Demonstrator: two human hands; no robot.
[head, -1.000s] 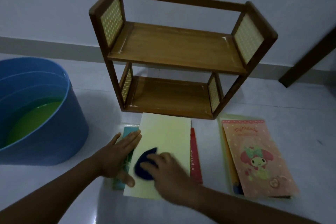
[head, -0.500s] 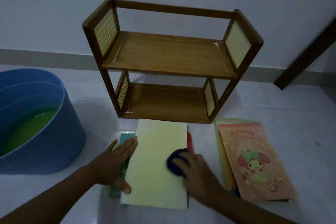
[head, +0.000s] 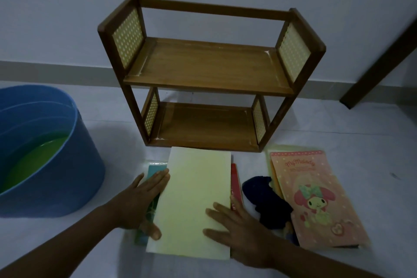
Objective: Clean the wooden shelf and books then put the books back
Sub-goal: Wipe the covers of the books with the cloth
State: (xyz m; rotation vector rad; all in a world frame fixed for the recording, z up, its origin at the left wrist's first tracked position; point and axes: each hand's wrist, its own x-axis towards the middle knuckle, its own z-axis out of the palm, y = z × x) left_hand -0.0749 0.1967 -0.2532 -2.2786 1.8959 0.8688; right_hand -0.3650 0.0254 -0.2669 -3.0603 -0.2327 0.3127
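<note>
Pale yellow book [head: 194, 201] flat on the floor before the empty wooden shelf [head: 207, 74], my left hand [head: 140, 201] and right hand [head: 239, 230] flat on its edges, fingers spread, gripping nothing, dark cloth [head: 266, 201] beside the pink book [head: 316, 198], blue tub [head: 67, 176] left.

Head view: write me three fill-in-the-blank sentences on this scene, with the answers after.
1. The cloth lies between the yellow book and the ____ book.
2. The bucket holding green liquid is ____ in colour.
3. Both boards of the shelf hold ____ books.
4. The left hand and right hand lie flat on the ____ book.

Missing words: pink; blue; no; yellow
</note>
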